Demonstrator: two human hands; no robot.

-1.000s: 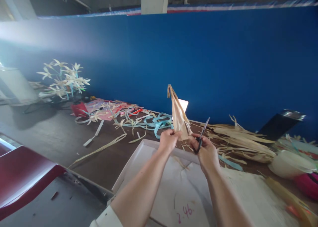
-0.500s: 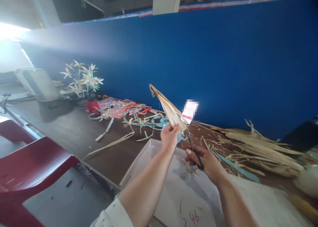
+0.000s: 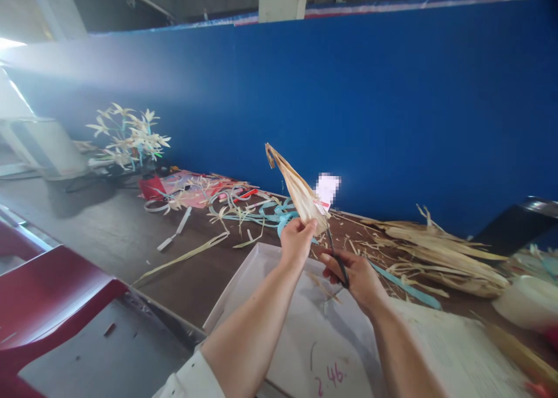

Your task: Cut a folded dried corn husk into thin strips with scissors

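My left hand (image 3: 297,241) pinches a dry, pale corn husk (image 3: 299,194) by its lower wide end, with the narrow brown tip pointing up and left. In my right hand (image 3: 355,276) is a pair of dark scissors (image 3: 335,253), fingers closed round the handles. The blades point up and meet the husk's lower right edge, just right of my left hand. Whether they are parted cannot be made out. Beneath both hands lies a white shallow box lid (image 3: 248,282) with a few husk scraps in it and pink handwriting.
Loose dry husks (image 3: 449,258) lie at right beside a blue ribbon (image 3: 410,287) and a white roll (image 3: 527,305). Husk flowers (image 3: 135,136) stand at back left. Scraps and ribbons litter the dark table (image 3: 100,229); a blue partition (image 3: 392,107) rises behind. Red chairs (image 3: 56,293) are at left.
The view has turned slightly right, so the surroundings appear shifted left. Both hands keep their hold on the husk and scissors, with the blades still at the husk's edge.
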